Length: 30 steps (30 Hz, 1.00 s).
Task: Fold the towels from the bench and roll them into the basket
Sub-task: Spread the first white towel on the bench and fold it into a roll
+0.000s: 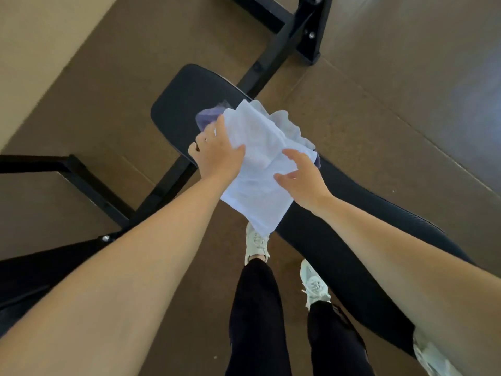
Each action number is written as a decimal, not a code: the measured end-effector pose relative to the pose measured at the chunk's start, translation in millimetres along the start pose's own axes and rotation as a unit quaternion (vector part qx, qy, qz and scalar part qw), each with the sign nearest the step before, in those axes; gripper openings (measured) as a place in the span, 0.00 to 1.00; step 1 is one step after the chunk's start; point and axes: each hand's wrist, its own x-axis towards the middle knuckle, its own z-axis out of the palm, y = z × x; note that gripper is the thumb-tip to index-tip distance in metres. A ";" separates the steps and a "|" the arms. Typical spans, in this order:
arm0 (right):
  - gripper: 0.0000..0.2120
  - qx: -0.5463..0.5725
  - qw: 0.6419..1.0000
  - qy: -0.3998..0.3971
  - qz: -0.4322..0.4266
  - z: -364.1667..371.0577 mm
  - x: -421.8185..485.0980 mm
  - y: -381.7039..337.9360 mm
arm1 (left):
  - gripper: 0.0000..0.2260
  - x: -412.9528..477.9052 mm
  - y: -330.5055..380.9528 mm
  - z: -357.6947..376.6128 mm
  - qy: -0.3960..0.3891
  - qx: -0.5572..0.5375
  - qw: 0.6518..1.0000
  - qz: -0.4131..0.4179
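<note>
A pale blue-white towel (257, 164) hangs above the black padded bench (184, 104), its lower corner drooping past the bench edge. My left hand (217, 156) grips the towel's left side, thumb on top of the cloth. My right hand (303, 180) lies against the towel's right edge with fingers spread and loosely bent. A purple towel (208, 118) lies on the bench pad behind the pale one, mostly hidden. More pale cloth (290, 126) is bunched behind the held towel. No basket is in view.
The bench's black steel frame (271, 55) runs to the far right, with more black bars (81, 180) at the left. Brown floor lies all around. My feet in white sneakers (256, 245) stand close to the bench. A pale patterned item (431, 356) sits at the lower right.
</note>
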 end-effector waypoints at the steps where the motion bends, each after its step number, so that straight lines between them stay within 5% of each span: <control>1: 0.30 -0.001 1.000 0.004 -0.012 5.9 13.5 -8.1 | 0.25 9.2 -4.3 -1.5 -0.006 0.012 1.000 0.013; 6: 0.24 -0.063 0.997 0.038 -0.019 27.8 62.3 -30.8 | 0.11 22.3 -24.2 0.8 -0.040 -0.090 0.990 0.098; 10: 0.04 -0.071 0.997 0.001 0.002 23.3 60.1 -40.7 | 0.05 17.3 -34.6 -5.6 -0.151 -0.124 0.964 0.182; 16: 0.05 -0.050 0.999 0.013 0.001 -0.1 13.3 -44.7 | 0.05 7.9 -39.1 -38.9 -0.376 -0.195 0.899 0.111; 19: 0.08 -0.039 0.998 0.040 0.012 -13.8 -21.1 -30.0 | 0.05 1.6 -23.2 -48.0 -0.322 -0.191 0.918 0.131; 23: 0.07 -0.044 0.996 0.048 0.055 -31.4 -54.7 3.8 | 0.16 3.3 14.5 -31.1 -0.241 -0.069 0.933 0.259; 28: 0.05 -0.020 0.974 0.075 0.214 -54.1 -65.2 58.5 | 0.21 23.0 28.2 15.0 -0.222 0.138 0.931 0.256; 30: 0.12 -0.060 0.958 0.036 0.279 -57.2 -66.2 79.8 | 0.22 21.4 23.6 23.1 -0.213 0.176 0.924 0.266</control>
